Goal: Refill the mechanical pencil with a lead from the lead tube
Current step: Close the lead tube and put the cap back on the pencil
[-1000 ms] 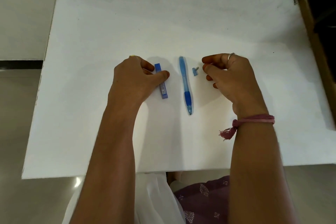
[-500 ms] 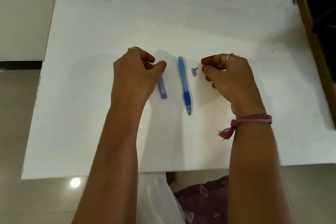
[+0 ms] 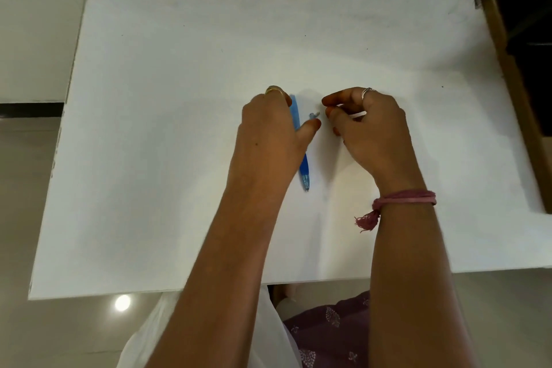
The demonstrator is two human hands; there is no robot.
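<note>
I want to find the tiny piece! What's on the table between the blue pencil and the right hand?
In the head view, the small blue cap lies between the pencil and the right hand.

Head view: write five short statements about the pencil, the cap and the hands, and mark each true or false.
1. The mechanical pencil lies flat on the white table. True.
2. The pencil's tip points away from the person. False: it points toward the person.
3. The small cap is fitted on the pencil. False: it lies loose on the table beside the pencil.
4. The right hand holds the pencil. False: it is apart from the pencil, fingers loosely curled.
5. The left hand covers part of the pencil. True.
</note>
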